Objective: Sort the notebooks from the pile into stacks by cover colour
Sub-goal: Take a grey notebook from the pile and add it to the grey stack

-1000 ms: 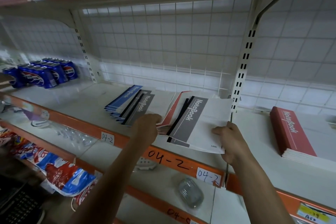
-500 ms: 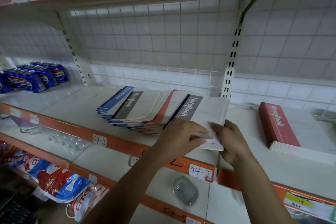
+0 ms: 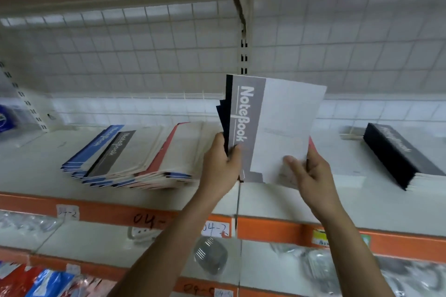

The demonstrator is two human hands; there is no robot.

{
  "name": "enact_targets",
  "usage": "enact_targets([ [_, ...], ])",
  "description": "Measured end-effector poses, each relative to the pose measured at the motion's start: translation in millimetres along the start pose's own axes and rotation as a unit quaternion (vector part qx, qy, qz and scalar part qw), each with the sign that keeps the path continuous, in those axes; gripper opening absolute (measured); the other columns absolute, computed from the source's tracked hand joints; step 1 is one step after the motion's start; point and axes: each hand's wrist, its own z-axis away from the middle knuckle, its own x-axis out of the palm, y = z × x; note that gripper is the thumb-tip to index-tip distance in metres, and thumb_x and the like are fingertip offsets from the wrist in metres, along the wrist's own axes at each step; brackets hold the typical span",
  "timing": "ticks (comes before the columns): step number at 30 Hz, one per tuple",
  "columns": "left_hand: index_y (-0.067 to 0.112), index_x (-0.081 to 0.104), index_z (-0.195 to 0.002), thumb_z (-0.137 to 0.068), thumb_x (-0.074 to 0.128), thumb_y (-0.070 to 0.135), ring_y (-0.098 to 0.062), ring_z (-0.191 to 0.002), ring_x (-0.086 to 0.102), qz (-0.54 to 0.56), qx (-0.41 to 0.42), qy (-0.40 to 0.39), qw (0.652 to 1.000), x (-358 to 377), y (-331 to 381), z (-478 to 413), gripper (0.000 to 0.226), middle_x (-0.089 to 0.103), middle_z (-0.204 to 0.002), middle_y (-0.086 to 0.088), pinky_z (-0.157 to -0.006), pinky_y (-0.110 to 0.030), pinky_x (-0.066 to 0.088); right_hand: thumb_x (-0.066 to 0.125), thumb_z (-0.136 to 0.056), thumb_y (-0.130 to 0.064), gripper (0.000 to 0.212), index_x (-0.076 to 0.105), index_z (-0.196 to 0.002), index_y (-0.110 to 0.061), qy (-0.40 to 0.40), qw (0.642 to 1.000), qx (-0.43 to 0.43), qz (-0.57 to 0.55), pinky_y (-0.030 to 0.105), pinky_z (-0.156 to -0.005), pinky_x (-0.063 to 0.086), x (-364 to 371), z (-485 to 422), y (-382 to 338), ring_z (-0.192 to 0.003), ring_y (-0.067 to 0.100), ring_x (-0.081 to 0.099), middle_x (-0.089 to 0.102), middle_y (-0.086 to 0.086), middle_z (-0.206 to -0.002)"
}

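Grey-banded notebooks stand upright in the middle of the frame, held above the shelf by both grips. Only the front cover shows in full: white, with a grey strip reading "NoteBook". The ones behind show only as black spines fanned at its left edge, too overlapped to count. A red sliver peeks out at the bunch's lower right edge; whether it belongs to the bunch cannot be told. The bunch's bottom edge is partly covered by the grips.

At the right of the frame a stack lies on the shelf, smeared by blur and looking dark. Its lettering is unreadable and its near corner runs to the frame edge. At the far left a blue thing is cut off and cannot be named. Clear-wrapped goods on the lower shelf are blurred.

The pile of blue, grey and red covers lies fanned on the shelf at left centre, just beside the left grip.

The left grip curls round the bunch's lower spine side, with one digit over the grey strip and the others behind the spines. The right grip pinches the lower right edge, thumb flat on the white cover and fingers mostly hidden behind. Both forearms rise from the bottom of the frame.
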Motion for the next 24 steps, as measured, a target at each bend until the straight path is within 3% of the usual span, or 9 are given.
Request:
enact_targets([
  [2,0.017,0.052,-0.111,-0.095,0.05,0.016,0.006,-0.08,0.059,0.01,-0.004,0.0,1.0,19,-2,3,0.016,0.063,-0.096,0.009,-0.066,-0.012,0.048,0.056,-0.093,-0.017,0.023,0.054,-0.082,-0.037,0.033,0.999,0.008,0.038,0.04,-0.067,0.045,-13,-1,9,-0.061,0.019,0.049,0.052,0.004,-0.064],
  [5,0.019,0.048,-0.105,-0.095,0.051,0.015,-0.007,-0.079,0.061,0.033,-0.008,0.0,0.999,42,-6,9,0.011,0.064,-0.09,0.008,-0.069,-0.029,0.05,0.051,-0.091,0.0,0.04,0.04,-0.075,-0.035,0.048,0.998,0.037,0.033,0.027,-0.062,0.039,-25,1,22,-0.055,0.0,0.04,0.044,-0.018,-0.053],
  [7,0.027,0.047,-0.104,-0.093,0.05,0.019,-0.012,-0.083,0.063,0.049,-0.007,-0.004,0.999,52,-7,13,0.014,0.065,-0.091,0.01,-0.071,-0.032,0.051,0.048,-0.087,0.009,0.042,0.049,-0.083,-0.033,0.045,0.996,0.071,0.016,0.027,-0.07,0.046,-29,4,27,-0.07,0.003,0.051,0.055,-0.026,-0.063],
  [9,0.032,0.047,-0.101,-0.094,0.049,0.014,-0.015,-0.081,0.062,0.045,-0.01,-0.014,0.999,60,-9,16,0.019,0.065,-0.091,0.009,-0.069,-0.032,0.05,0.048,-0.084,0.011,0.037,0.057,-0.095,-0.022,0.047,0.995,0.088,0.0,0.024,-0.073,0.045,-32,8,30,-0.081,0.011,0.054,0.06,-0.02,-0.077],
  [11,0.026,0.049,-0.102,-0.095,0.047,0.006,-0.009,-0.073,0.059,0.035,-0.018,-0.022,0.999,65,-13,21,0.021,0.064,-0.089,0.008,-0.065,-0.027,0.047,0.049,-0.084,0.011,0.039,0.056,-0.115,-0.012,0.044,0.994,0.096,-0.009,0.022,-0.078,0.046,-33,10,31,-0.088,0.009,0.056,0.062,-0.011,-0.093],
  [13,0.019,0.049,-0.103,-0.095,0.044,0.005,-0.001,-0.067,0.055,0.027,-0.042,-0.036,0.998,68,-17,28,0.018,0.062,-0.088,0.009,-0.06,-0.018,0.043,0.049,-0.085,0.008,0.045,0.052,-0.125,-0.013,0.031,0.994,0.102,-0.008,0.029,-0.083,0.048,-34,11,33,-0.09,0.005,0.058,0.063,-0.011,-0.101],
  [17,0.012,0.046,-0.1,-0.094,0.039,0.006,-0.012,-0.071,0.052,-0.034,-0.105,-0.086,0.99,72,-27,34,0.011,0.058,-0.092,-0.004,-0.057,-0.019,0.039,0.053,-0.083,0.0,0.033,0.056,-0.113,-0.015,0.003,0.992,0.12,0.033,0.031,-0.075,0.049,-36,12,43,-0.089,0.017,0.061,0.065,-0.005,-0.093],
  [20,0.013,0.041,-0.104,-0.095,0.036,0.008,-0.019,-0.079,0.054,-0.07,-0.124,-0.11,0.984,73,-27,32,0.012,0.056,-0.101,-0.008,-0.063,-0.027,0.044,0.051,-0.075,-0.014,0.043,0.054,-0.117,-0.019,-0.032,0.989,0.133,0.057,0.035,-0.087,0.049,-37,14,50,-0.102,0.016,0.059,0.064,-0.004,-0.109],
  [24,0.012,0.04,-0.105,-0.096,0.036,0.008,-0.024,-0.091,0.056,-0.082,-0.12,-0.111,0.983,74,-20,33,0.011,0.057,-0.104,-0.008,-0.067,-0.025,0.044,0.049,-0.085,0.001,0.032,0.051,-0.114,-0.01,-0.032,0.988,0.118,0.089,0.023,-0.079,0.044,-43,10,55,-0.102,0.019,0.056,0.06,0.003,-0.108],
])
